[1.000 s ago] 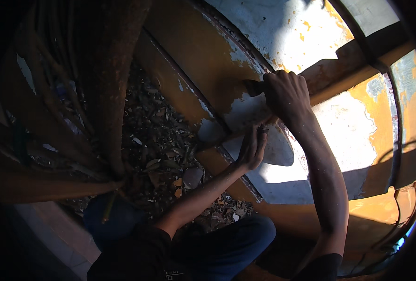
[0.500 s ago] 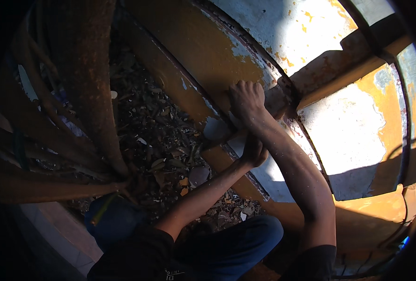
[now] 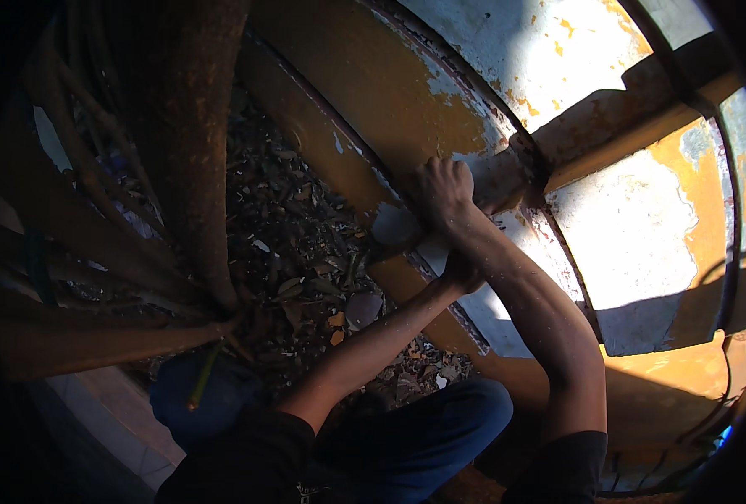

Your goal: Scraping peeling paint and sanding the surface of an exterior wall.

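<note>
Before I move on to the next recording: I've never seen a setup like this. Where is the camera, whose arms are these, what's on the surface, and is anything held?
There is no machine here. A wide camera worn on a person's head looks down, so the arms are the wearer's own, and straight edges bend near the rim. The right hand is curled into a fist against a painted surface, where orange paint gives way to pale patches. The left hand sits below it, partly hidden by the right forearm. Whatever either hand holds cannot be seen. Dry leaves litter the ground beside thick brown stems.
</note>
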### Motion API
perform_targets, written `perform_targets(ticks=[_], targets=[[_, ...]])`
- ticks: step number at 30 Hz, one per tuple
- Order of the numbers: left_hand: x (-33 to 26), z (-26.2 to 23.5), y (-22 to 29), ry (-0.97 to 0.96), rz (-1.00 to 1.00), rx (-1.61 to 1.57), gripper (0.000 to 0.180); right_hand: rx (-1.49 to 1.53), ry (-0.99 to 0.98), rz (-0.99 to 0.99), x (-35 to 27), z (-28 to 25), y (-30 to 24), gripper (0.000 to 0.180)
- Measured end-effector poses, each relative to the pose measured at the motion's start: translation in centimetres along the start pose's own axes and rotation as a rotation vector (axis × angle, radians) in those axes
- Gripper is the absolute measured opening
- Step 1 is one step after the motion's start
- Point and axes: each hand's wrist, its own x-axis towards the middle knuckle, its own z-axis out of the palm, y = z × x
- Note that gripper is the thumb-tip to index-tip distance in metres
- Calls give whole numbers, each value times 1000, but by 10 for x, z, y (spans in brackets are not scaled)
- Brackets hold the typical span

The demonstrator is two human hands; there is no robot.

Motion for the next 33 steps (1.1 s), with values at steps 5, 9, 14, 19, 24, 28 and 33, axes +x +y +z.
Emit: perform_targets(ticks=[5, 9, 14, 19, 24, 28, 33], targets=[[4, -36, 23, 328, 301, -516, 67, 75, -115, 89, -2, -65, 56, 15], [-2, -35, 23, 66, 180, -611, 83, -58, -4, -2, -3, 29, 10, 27], [0, -32, 10, 229, 283, -487, 64, 38, -41, 40, 0, -59, 42, 18], [3, -15, 11, 329, 340, -441, 56, 7, -116, 4, 9, -53, 6, 17], [10, -22, 25, 279, 109, -869, 61, 69, -258, -16, 7, 26, -27, 25], [10, -13, 7, 208, 241, -634, 54, -26, -169, -47, -9, -42, 3, 26], [5, -1, -60, 34, -19, -981, 49, 61, 16, 41, 30, -30, -29, 20]])
